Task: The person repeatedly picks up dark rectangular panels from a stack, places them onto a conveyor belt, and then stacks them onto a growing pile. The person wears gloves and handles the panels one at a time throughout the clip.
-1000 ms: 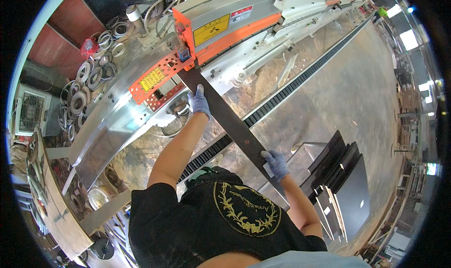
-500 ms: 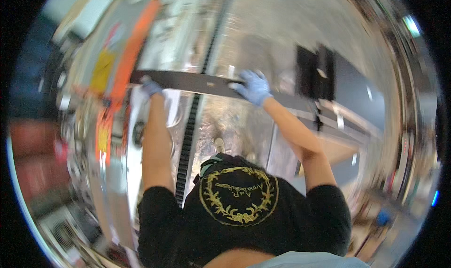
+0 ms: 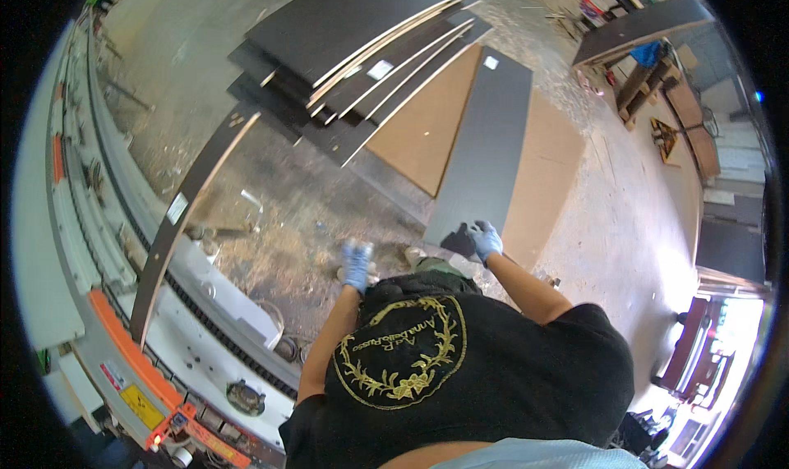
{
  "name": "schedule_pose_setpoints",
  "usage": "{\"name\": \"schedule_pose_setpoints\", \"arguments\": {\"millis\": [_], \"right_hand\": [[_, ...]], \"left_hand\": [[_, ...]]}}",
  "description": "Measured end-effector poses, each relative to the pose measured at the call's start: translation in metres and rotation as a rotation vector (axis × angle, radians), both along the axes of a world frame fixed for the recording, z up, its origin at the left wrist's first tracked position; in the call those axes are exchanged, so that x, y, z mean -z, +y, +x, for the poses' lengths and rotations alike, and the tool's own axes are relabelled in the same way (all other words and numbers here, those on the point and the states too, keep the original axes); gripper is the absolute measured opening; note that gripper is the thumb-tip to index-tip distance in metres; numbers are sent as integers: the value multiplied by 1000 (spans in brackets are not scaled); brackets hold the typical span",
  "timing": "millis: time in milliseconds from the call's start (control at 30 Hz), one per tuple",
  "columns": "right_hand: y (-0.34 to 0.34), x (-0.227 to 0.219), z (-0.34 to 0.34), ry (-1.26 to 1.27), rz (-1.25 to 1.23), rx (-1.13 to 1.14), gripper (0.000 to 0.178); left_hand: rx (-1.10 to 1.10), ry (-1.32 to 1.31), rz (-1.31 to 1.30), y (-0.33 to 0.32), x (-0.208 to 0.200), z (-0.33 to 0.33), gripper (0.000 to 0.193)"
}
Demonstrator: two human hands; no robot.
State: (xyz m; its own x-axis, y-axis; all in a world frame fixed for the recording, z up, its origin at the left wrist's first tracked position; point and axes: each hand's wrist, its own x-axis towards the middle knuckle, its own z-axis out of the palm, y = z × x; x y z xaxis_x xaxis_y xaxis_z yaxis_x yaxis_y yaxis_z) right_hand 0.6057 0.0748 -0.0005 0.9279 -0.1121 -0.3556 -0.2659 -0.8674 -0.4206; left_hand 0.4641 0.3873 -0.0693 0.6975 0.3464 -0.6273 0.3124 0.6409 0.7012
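Well to the left of the long dark-grey panel, a conveyor-fed machine with an orange rail runs along the floor, its black belt track on the side facing the panel. Next in size, a loose stack of dark panels with pale cut edges lies just left of the panel's far half. Tan board shows on both sides of the panel, beneath it; whether this is one sheet or two cannot be told. The panel itself lies flat, its near end close to the person's feet. Nearer than that end is a black T-shirt with a gold wreath emblem. Left of the panel, between it and the belt track, a narrow dark strip reaches from the machine toward the stack. The right hand, in a light-blue glove, is over the panel's near end, its grip partly open with bent fingers and nothing seen in it; contact with the panel cannot be made out. The left hand, gloved alike, is left of that end, above the floor, fingers loosely extended, its grip holding nothing visible. Smallest, a white label sits at the panel's far end.
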Motion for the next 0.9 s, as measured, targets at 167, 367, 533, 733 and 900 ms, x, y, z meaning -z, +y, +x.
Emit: {"name": "schedule_pose_setpoints", "arguments": {"millis": [167,367,533,733,900], "right_hand": [[-120,60,1,138,471,553,51],[-152,57,27,215,609,479,63],[-111,16,99,607,1164,351,71],[-51,-21,151,816,1778,355,49],[-6,-66,11,969,1474,223,41]], "left_hand": [[726,309,-438,-153,41,75,38],[130,257,-288,-248,36,77,52],[54,-41,399,-168,-87,38,42],[-287,-88,475,-131,-229,-96,25],[-683,18,548,-130,-215,-303,40]]}}
